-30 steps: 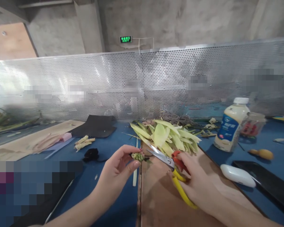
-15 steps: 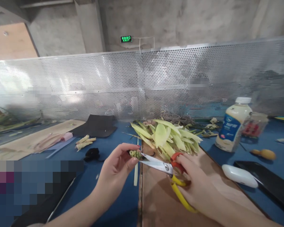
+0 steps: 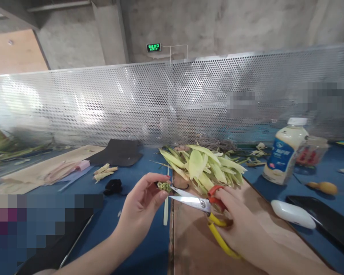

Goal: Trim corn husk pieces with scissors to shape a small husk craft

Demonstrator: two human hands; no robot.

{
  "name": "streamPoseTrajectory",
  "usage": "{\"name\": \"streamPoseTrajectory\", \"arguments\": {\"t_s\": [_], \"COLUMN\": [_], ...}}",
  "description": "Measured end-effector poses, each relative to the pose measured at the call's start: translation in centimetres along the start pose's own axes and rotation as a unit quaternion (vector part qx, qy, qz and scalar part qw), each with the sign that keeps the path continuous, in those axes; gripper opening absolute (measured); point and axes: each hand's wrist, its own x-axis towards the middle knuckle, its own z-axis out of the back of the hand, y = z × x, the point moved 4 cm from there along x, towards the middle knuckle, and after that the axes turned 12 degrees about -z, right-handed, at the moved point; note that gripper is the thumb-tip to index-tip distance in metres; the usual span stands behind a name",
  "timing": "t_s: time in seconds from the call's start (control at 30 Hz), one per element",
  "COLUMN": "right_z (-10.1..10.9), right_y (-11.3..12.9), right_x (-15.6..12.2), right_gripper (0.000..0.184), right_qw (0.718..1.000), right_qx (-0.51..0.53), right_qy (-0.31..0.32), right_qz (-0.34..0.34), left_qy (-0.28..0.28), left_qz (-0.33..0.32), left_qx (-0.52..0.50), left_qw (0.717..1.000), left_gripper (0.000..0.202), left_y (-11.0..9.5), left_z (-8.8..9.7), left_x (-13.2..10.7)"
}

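Between thumb and fingers, my left hand (image 3: 141, 204) pinches a small green bundle of coiled leaf strips (image 3: 164, 186); its far side is hidden by the fingers. My right hand (image 3: 233, 219) grips scissors (image 3: 203, 204) with one red and one yellow handle. Their blades are parted and point left, the tips right beside the bundle. Behind the scissors lies a heap of pale green husk leaves (image 3: 203, 166). A narrow leaf strip (image 3: 166, 212) rests on the blue table just right of my left hand.
A brown board (image 3: 195, 244) lies under my right hand. To the right are a milk bottle (image 3: 285, 152), a small gourd (image 3: 323, 187), a white case (image 3: 292, 214) and a black phone-like slab (image 3: 326, 221). Black thread (image 3: 113, 186) and husk pieces (image 3: 104, 173) lie left. A perforated metal screen (image 3: 126, 103) stands behind.
The view has shifted slightly, so everything sits a little further right. Both hands keep their hold, and the scissor blades remain parted beside the bundle.
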Motion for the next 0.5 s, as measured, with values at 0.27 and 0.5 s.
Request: {"name": "streamPoseTrajectory", "arguments": {"t_s": [0.27, 0.5], "right_z": [-0.04, -0.11], "right_y": [0.24, -0.14], "right_x": [-0.05, 0.00], "right_gripper": [0.014, 0.016], "right_qw": [1.000, 1.000], "right_qx": [0.005, 0.025], "right_qy": [0.007, -0.015], "right_qz": [-0.002, 0.000], "left_qy": [0.008, 0.011], "left_qz": [-0.003, -0.008], "left_qx": [0.021, 0.026], "left_qw": [1.000, 1.000], "left_gripper": [0.014, 0.012], "left_y": [0.04, -0.14], "left_z": [0.10, 0.08], "left_x": [-0.14, -0.03]}}
